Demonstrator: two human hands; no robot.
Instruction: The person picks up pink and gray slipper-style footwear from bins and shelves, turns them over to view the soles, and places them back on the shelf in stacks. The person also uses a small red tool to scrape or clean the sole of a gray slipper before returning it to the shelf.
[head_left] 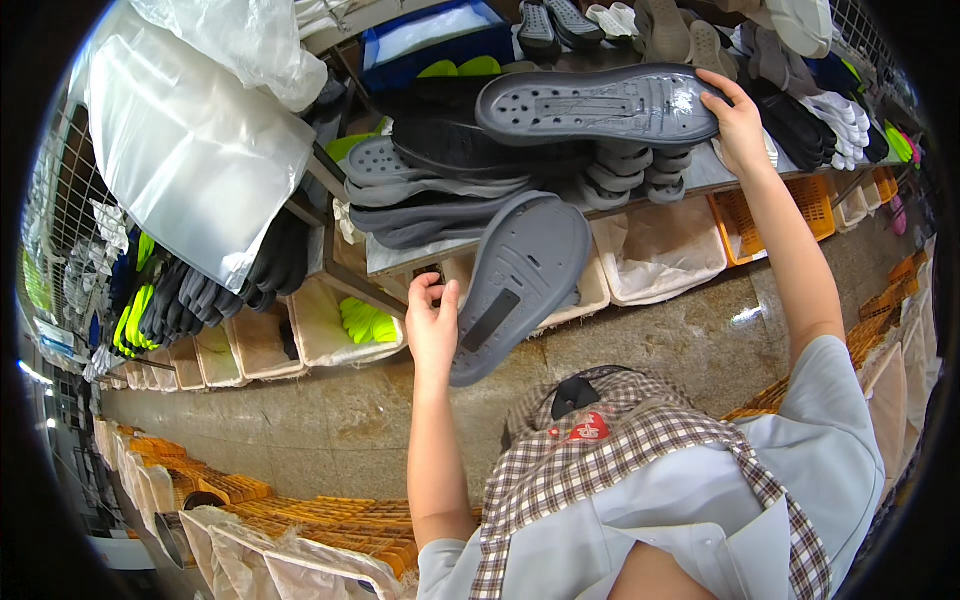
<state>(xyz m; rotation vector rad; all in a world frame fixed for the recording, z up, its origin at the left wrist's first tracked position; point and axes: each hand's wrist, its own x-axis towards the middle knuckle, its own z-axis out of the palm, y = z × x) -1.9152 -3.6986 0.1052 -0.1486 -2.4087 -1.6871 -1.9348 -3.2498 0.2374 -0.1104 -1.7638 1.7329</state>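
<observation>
My right hand (738,122) grips one end of a glossy dark grey shoe sole (600,106), its upper face dotted with small holes. It is above the work surface, over other soles. My left hand (433,312) is beside the edge of a second grey sole (528,265), which slants across the table's front edge and has a dark strip along its narrower end. The left fingers are half curled and the thumb is raised, with a gap between them. Stacked grey soles (430,200) and a black sole (470,148) lie just beyond.
Small grey sole pieces (630,170) are stacked on the table (410,258). Under it are lined bins (660,250) and an orange crate (790,215). Clear plastic bags (190,150) hang at the left. Wicker-like baskets (340,525) stand behind me along the aisle.
</observation>
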